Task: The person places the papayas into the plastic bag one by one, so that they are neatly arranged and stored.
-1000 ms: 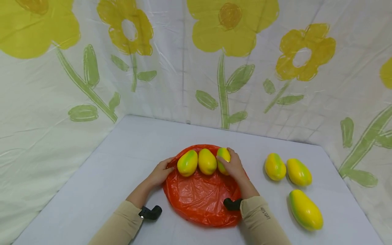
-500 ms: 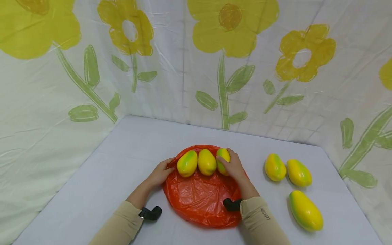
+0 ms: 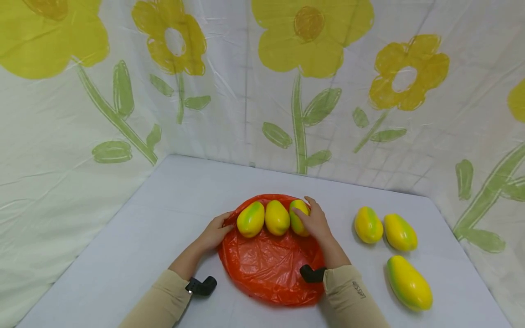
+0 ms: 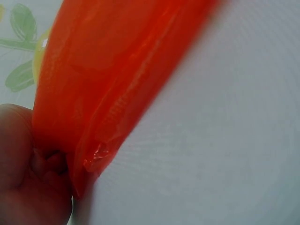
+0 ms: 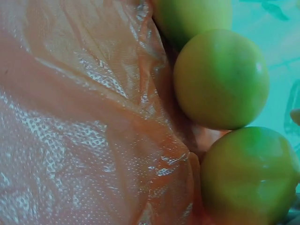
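An orange plastic bag [image 3: 266,269] lies flat on the white table. Three yellow-green fruits sit in a row at its far edge: left [image 3: 250,219], middle [image 3: 277,217] and right [image 3: 298,216]. My left hand [image 3: 213,232] pinches the bag's left rim beside the left fruit. The left wrist view shows that hand [image 4: 28,178] clamping the orange film [image 4: 108,70]. My right hand [image 3: 316,223] wraps round the right fruit from its right side. In the right wrist view that fruit [image 5: 248,173] and the middle one [image 5: 220,79] lie against the crinkled bag [image 5: 79,140].
Three more yellow-green fruits lie loose on the table [image 3: 123,246] to the right of the bag: two side by side [image 3: 368,223], [image 3: 400,232] and a larger one nearer me [image 3: 409,282]. A flower-printed cloth [image 3: 246,91] walls in the back and both sides.
The right hand's fingers lie a little flatter over the right fruit. The left hand, the bag and the other fruits have not moved.
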`<action>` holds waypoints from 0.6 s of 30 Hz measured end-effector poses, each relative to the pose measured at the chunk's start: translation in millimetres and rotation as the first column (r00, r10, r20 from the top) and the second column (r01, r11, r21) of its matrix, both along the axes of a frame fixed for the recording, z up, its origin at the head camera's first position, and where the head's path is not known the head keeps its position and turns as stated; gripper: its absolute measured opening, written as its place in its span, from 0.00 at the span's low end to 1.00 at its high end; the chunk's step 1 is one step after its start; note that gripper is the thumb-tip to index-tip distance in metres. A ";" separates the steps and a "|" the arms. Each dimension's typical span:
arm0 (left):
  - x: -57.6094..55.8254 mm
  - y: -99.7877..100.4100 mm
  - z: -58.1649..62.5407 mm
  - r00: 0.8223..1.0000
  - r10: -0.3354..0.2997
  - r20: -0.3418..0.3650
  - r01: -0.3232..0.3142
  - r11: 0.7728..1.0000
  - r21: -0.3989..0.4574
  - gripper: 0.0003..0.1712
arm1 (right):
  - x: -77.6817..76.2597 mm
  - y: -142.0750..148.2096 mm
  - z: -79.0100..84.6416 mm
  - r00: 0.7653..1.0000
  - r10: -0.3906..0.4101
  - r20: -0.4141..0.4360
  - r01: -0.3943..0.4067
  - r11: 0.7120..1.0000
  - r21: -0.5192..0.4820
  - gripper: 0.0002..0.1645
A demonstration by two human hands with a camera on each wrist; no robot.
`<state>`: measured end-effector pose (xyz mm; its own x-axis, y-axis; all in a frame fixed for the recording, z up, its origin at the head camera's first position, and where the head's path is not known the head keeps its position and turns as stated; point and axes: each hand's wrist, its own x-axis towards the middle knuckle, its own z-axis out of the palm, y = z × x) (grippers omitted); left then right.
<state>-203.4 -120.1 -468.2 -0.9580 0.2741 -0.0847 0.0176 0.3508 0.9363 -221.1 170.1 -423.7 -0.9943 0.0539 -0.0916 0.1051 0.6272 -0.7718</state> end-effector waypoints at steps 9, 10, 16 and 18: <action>-0.9 -1.6 -2.6 1.000 -0.020 -0.015 0.020 1.000 0.010 0.26 | 3.2 12.1 14.6 1.000 -0.007 -0.023 0.006 0.999 -0.033 0.38; -0.8 -1.5 -2.5 1.000 -0.016 -0.012 0.016 1.000 0.011 0.26 | 3.3 15.3 16.0 1.000 -0.008 -0.027 0.007 0.999 -0.040 0.38; 1.3 -0.8 -1.4 1.000 -0.009 -0.010 0.009 1.000 0.018 0.26 | 5.5 37.0 26.1 0.999 -0.040 -0.010 0.039 0.997 -0.072 0.37; 1.4 -0.7 -2.1 0.999 -0.016 -0.032 0.016 1.000 0.007 0.26 | 5.7 44.8 28.9 0.998 -0.058 -0.015 0.057 0.995 -0.083 0.36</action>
